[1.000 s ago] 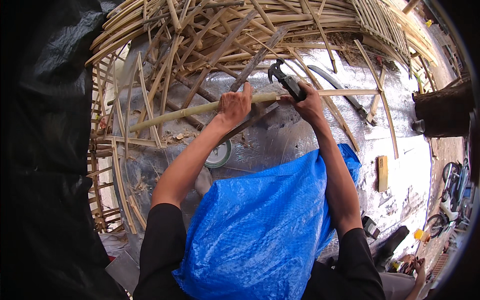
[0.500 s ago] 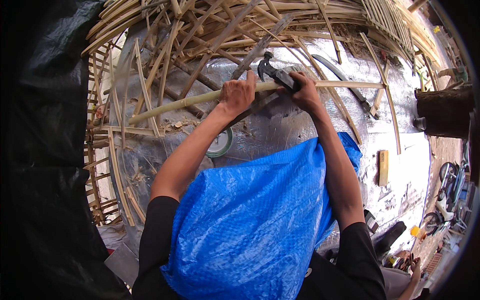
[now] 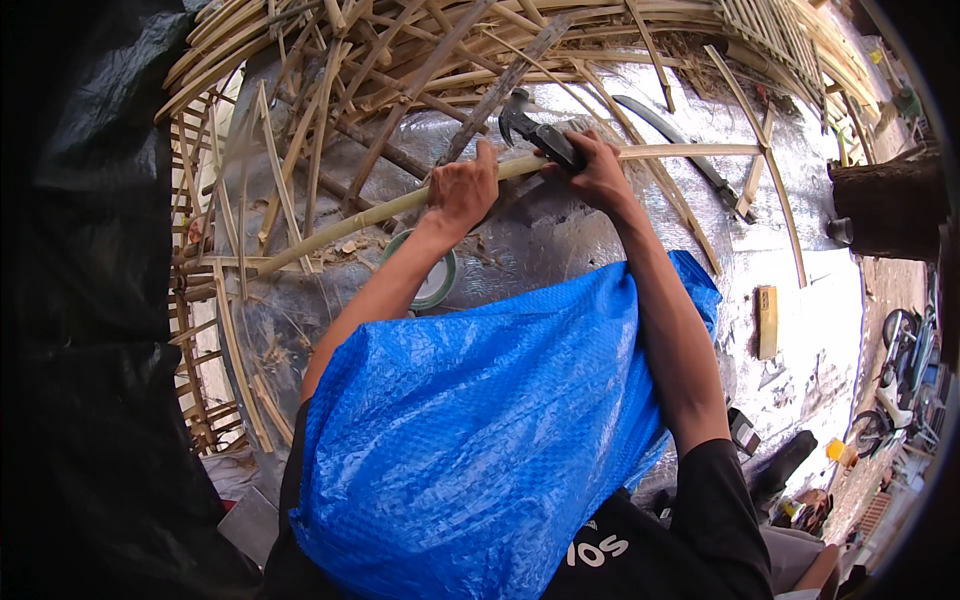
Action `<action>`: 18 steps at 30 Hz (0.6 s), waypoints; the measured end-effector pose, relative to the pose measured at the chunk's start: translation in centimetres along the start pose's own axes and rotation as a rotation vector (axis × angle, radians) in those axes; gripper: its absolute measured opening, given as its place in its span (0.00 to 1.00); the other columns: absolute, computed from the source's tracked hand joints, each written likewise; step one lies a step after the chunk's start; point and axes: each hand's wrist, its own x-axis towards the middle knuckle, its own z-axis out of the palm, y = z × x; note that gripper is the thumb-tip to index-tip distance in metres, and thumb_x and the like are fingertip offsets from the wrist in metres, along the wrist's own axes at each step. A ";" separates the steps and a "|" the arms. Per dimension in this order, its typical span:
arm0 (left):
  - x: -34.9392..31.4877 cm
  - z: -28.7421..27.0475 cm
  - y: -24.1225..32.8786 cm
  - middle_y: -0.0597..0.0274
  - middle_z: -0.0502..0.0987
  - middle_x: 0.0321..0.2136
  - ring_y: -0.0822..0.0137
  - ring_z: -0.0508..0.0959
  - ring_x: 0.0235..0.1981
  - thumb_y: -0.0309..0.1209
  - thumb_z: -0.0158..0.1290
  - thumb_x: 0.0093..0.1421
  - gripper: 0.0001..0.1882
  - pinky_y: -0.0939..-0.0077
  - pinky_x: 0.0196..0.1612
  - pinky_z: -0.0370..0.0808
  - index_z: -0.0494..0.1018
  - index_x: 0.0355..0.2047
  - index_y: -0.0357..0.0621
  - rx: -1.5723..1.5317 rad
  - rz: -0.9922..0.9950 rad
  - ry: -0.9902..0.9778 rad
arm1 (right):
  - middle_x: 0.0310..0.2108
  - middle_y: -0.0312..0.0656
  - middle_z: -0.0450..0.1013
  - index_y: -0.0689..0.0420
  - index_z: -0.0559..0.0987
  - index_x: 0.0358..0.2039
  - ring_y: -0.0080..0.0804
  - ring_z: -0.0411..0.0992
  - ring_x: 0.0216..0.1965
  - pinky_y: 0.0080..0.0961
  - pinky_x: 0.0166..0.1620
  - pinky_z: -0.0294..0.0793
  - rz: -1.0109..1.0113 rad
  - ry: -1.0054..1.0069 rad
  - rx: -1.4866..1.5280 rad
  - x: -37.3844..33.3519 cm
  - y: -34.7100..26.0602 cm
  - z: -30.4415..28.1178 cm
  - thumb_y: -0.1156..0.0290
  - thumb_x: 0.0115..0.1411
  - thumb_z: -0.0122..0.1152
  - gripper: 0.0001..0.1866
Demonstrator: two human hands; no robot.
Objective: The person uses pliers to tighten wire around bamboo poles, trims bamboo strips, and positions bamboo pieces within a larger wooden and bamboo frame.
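"Where's the pole?"

"The pole (image 3: 375, 213) spans the far half of the silver sheet (image 3: 815, 300), its left end near the sheet's left edge. Whether it rests on anything in the middle, I can't tell."

"And the grips?"

"The left hand (image 3: 463, 195) is curled around the pole, one finger poking up. The right hand (image 3: 597, 172) is wrapped round the hammer (image 3: 545, 138), close to the pole's right part; whether those fingers touch the pole too, I can't tell. A pale strip (image 3: 690, 151) runs out on that side, but the join, if any, is hidden."

"How would it handle?"

"Light for its length, I'd judge, and stiff with a little spring. The smooth skin could slip or roll, and a split edge might splinter. I'd take hold near the middle, palm over the round side, fingers off the edges. The hammer looks head-heavy, so low on the handle suits it."

"What's around?"

"A round green-rimmed thing (image 3: 449, 280) by the left forearm, the blue cover (image 3: 480, 430) across the body, a curved blade (image 3: 690, 155) toward the far right corner, a block (image 3: 766, 322) near the right edge, and piled bamboo (image 3: 440, 60) along the far edge."
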 end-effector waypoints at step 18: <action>0.3 0.1 -0.1 0.51 0.76 0.12 0.47 0.80 0.16 0.36 0.46 0.71 0.09 0.51 0.19 0.76 0.66 0.36 0.45 0.046 0.051 0.030 | 0.41 0.46 0.78 0.61 0.80 0.46 0.37 0.78 0.41 0.32 0.45 0.75 -0.023 0.046 -0.055 0.0 0.8 -0.2 0.67 0.49 0.78 0.24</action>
